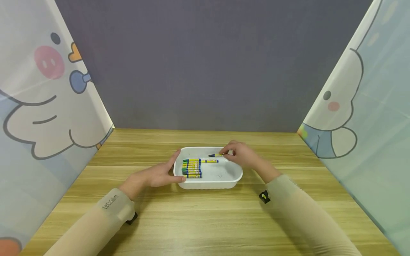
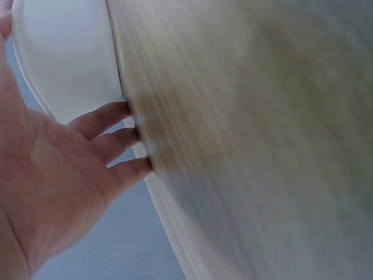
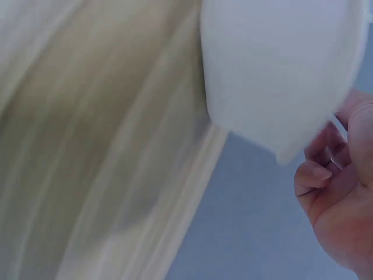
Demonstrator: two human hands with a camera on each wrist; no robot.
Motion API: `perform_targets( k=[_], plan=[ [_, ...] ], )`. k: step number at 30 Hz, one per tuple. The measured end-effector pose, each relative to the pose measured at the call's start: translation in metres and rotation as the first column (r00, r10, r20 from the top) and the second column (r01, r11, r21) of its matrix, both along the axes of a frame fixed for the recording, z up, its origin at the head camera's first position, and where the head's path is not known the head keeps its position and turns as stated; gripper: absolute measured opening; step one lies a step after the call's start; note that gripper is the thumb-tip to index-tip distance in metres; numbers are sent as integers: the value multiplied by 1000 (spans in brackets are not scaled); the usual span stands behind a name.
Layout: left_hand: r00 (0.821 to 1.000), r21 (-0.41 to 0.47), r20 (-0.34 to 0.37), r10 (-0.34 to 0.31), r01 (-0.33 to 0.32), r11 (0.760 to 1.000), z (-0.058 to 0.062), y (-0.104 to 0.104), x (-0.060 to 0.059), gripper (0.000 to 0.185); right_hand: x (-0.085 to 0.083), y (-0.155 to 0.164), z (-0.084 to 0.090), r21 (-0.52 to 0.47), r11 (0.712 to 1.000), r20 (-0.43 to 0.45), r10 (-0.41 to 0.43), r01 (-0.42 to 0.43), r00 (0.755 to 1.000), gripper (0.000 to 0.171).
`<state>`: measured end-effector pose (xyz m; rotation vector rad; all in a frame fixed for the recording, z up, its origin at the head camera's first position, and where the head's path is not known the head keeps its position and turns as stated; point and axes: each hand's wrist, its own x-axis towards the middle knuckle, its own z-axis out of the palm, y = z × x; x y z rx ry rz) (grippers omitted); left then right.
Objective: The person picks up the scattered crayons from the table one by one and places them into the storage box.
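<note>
A white plastic tray sits on the table. Inside its left part lies a stack of yellow-and-blue wrapped crayons, several with green or dark tips, side by side. One more crayon lies to their right, end-on to the row. My right hand pinches a dark-tipped crayon between thumb and fingers near the far rim, its tip facing left. My left hand rests round the tray's left end, thumb along the front rim. In the left wrist view, three fingertips of it reach down to the tabletop.
The wooden table runs back to a dark grey panel. Cartoon-printed curtains stand at the left and right. Black straps show at both sleeve cuffs.
</note>
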<state>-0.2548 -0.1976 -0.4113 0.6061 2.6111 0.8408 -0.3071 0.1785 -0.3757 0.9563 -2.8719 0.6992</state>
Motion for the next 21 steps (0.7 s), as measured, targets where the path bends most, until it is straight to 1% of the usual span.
perform_targets(
  k=[2,4,8,11,16,21],
  plan=[
    [1000,-3,5,5,-5,1000,0,0,0,126,2,-9,-3,54,999,-8,2,-2,1000,20],
    [1000,-5,9,7,-7,1000,0,0,0,126,2,-17,-7,111,994,-37,13,-8,999,19],
    [1000,-1,16,6,-6,1000,0,0,1,126,1,-32,-12,233,972,-119,58,-29,991,18],
    [1000,1,21,11,-11,1000,1,0,2,126,2,-41,-15,291,956,-126,66,-27,990,17],
    [1000,5,25,9,-9,1000,1,0,1,126,5,-48,-20,310,951,-84,30,-2,996,16],
    [1000,10,14,5,-5,1000,0,0,0,126,4,-50,-24,293,956,-93,19,10,995,15]
  ],
)
